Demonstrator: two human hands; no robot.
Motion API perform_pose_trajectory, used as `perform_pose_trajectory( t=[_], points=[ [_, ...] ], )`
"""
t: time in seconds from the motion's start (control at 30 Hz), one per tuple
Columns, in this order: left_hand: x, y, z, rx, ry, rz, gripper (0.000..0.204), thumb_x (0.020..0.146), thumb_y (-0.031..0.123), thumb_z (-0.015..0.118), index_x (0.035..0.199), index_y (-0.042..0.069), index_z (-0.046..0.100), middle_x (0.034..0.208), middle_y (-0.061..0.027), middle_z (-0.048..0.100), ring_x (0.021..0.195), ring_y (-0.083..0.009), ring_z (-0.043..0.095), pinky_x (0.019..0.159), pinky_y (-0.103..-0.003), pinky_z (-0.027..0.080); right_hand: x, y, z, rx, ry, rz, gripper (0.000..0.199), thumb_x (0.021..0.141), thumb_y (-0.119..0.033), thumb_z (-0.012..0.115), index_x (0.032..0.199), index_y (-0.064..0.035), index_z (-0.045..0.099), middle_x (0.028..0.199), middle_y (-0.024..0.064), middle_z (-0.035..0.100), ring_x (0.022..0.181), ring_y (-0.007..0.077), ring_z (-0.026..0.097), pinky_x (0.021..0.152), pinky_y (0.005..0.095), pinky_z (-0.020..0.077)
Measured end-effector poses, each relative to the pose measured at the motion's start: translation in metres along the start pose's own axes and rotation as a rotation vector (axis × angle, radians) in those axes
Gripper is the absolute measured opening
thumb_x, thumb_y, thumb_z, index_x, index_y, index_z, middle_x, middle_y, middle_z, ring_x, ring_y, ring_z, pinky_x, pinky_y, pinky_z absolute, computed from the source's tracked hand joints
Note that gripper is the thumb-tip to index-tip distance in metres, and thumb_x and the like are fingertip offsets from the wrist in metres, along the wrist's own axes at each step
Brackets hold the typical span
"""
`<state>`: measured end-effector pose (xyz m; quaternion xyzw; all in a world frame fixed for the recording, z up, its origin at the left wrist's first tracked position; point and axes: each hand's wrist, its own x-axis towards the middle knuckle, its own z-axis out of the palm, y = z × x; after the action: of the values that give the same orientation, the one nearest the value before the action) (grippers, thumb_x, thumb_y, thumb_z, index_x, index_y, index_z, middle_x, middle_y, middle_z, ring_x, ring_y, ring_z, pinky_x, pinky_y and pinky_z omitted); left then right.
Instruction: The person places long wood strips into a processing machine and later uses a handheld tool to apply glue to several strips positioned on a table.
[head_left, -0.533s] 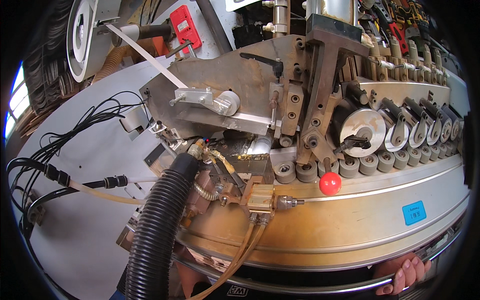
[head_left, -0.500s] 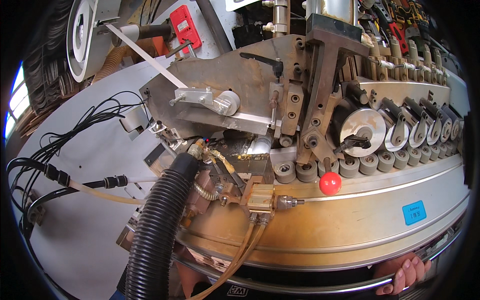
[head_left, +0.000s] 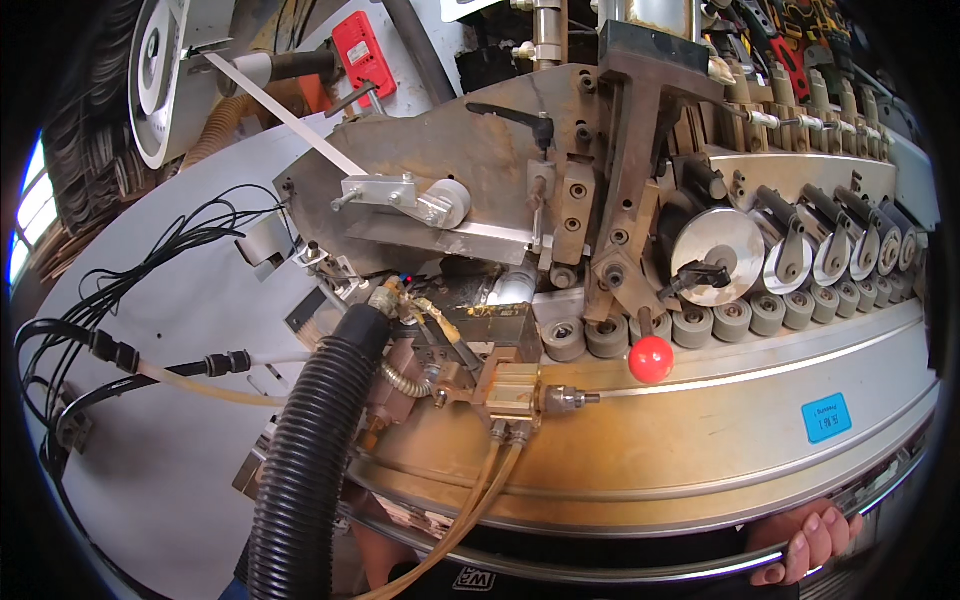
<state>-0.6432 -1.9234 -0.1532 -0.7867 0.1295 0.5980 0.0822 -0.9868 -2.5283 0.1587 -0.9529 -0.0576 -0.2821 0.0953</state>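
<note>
At the lower right, my right hand (head_left: 815,543) has its fingers curled over the shiny metal rail (head_left: 690,572) along the near side of the machine. Its thumb side and palm are partly hidden behind the machine's edge. A bit of bare skin shows at the lower left behind the hoses, but my left hand itself is out of the picture. Above the rail lies the machine's brushed metal bed (head_left: 620,460), with a blue label (head_left: 826,418) near my right hand. A red ball knob (head_left: 651,359) sits on a lever above the bed.
A ribbed black hose (head_left: 310,460) rises in front of a brass-coloured fitting block (head_left: 515,392). Grey rollers (head_left: 692,327) line the bed beneath larger metal wheels (head_left: 717,257). A pale strip (head_left: 280,112) runs from a reel to a small roller. Black cables (head_left: 190,230) hang at left.
The whole scene has shifted very slightly to the left as the view moved. My right hand keeps its grip on the rail.
</note>
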Motion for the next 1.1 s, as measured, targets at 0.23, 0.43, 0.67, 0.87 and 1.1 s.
perform_pose_trajectory(
  t=[0.23, 0.43, 0.67, 0.87, 1.1],
  points=[
    [-0.001, -0.007, -0.010, 0.028, -0.001, -0.009, 0.034, 0.100, 0.022, 0.066, 0.125, -0.002, 0.065, 0.121, -0.0143, 0.068, 0.111, -0.0247, 0.064, 0.098, -0.039, 0.052, 0.002, -0.006, 0.017, -0.043, 0.133, 0.045, 0.039, 0.098, -0.038, 0.035, 0.089, -0.0145, 0.065, 0.072, 0.0025, 0.066, 0.075, 0.0196, 0.066, 0.089, 0.0475, 0.0487],
    [-0.001, -0.004, -0.023, 0.053, 0.038, -0.005, 0.033, 0.101, 0.021, 0.065, 0.124, -0.002, 0.066, 0.121, -0.0140, 0.068, 0.112, -0.0243, 0.063, 0.099, -0.039, 0.051, -0.045, -0.002, 0.004, -0.127, 0.226, -0.062, 0.050, 0.104, -0.040, 0.022, 0.099, -0.0033, 0.055, 0.083, 0.0148, 0.062, 0.086, 0.0317, 0.065, 0.102, 0.0614, 0.0487],
    [-0.070, 0.026, -0.026, -0.096, 0.456, 0.027, 0.031, 0.102, 0.021, 0.064, 0.124, -0.002, 0.066, 0.122, -0.0136, 0.067, 0.113, -0.0238, 0.063, 0.099, -0.038, 0.051, -0.035, 0.005, 0.017, -0.081, 0.249, -0.036, 0.045, 0.103, -0.037, 0.024, 0.103, -0.0050, 0.056, 0.092, 0.0154, 0.065, 0.093, 0.0314, 0.065, 0.105, 0.0591, 0.0461],
    [-0.207, 0.062, 0.009, -0.451, 1.348, 0.163, 0.030, 0.103, 0.020, 0.062, 0.123, -0.002, 0.067, 0.122, -0.0133, 0.067, 0.113, -0.0234, 0.062, 0.100, -0.038, 0.050, -0.014, 0.000, 0.025, -0.093, 0.165, -0.032, 0.045, 0.102, -0.034, 0.030, 0.107, -0.0045, 0.064, 0.098, 0.0143, 0.072, 0.097, 0.0315, 0.067, 0.103, 0.0551, 0.0462],
    [-0.296, 0.056, 0.042, -0.454, 1.929, 0.233, 0.027, 0.104, 0.017, 0.059, 0.121, -0.002, 0.067, 0.118, -0.0121, 0.066, 0.113, -0.0229, 0.061, 0.100, -0.038, 0.049, 0.003, -0.036, 0.024, -0.177, 0.165, 0.164, 0.031, 0.097, -0.017, 0.048, 0.107, -0.0017, 0.073, 0.104, 0.0123, 0.077, 0.101, 0.0296, 0.071, 0.108, 0.0488, 0.0447]
  ],
)
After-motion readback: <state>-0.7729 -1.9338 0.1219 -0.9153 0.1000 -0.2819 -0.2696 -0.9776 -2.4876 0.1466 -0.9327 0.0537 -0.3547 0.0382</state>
